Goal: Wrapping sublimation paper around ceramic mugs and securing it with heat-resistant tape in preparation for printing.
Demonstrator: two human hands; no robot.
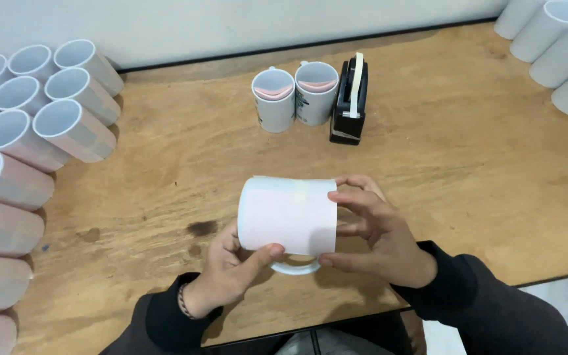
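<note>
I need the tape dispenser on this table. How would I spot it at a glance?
Look at the far middle of the wooden table, near the wall. Two upright white mugs stand there, and the tape dispenser sits just right of them. It is the only black, blocky thing among white mugs.

A mug wrapped in a sheet of paper sits at the centre of the frame above the table, between the left hand at its lower left and the right hand at its right. Behind it, toward the top centre, two upright mugs stand side by side, touching, with a tape dispenser just to their right. Rows of mugs lying on their sides fill the left edge. More mugs lie in the upper right corner.
</note>
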